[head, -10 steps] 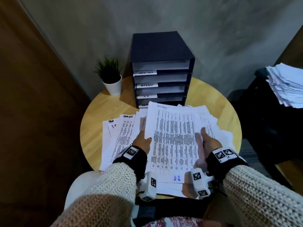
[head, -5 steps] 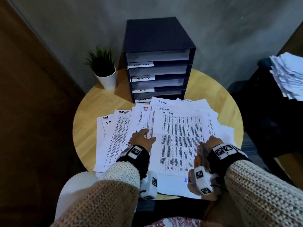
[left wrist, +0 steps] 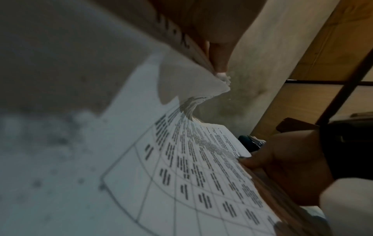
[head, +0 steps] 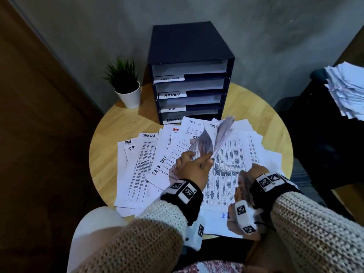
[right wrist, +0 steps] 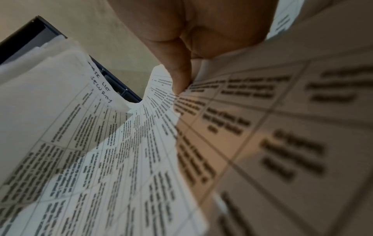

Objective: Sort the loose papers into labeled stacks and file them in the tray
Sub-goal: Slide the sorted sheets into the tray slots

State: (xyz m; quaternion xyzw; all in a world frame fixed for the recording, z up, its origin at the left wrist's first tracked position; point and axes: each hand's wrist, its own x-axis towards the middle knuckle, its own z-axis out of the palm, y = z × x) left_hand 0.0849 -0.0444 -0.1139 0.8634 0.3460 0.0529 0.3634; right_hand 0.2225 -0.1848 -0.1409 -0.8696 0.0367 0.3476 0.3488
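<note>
Loose printed papers lie fanned over the round wooden table, several headed TASK LIST. My left hand pinches a sheet and holds it bent upward over the pile, blurred by motion. My right hand grips the right edge of the top table-printed stack, with its thumb on top. Behind the pile stands a dark file tray whose slots are labelled TASK LIST, ADMIN, H.R and SECURITY. In the left wrist view the lifted sheet curls under my thumb, and the right hand shows beyond it.
A small potted plant stands left of the tray. Another heap of papers lies on dark furniture at the right. A grey wall is close behind the table. Something white sits low at the table's near left edge.
My left hand has moved right from the top sheet's left edge and lifted a sheet upward. The right hand stays at the right edge of the pile.
</note>
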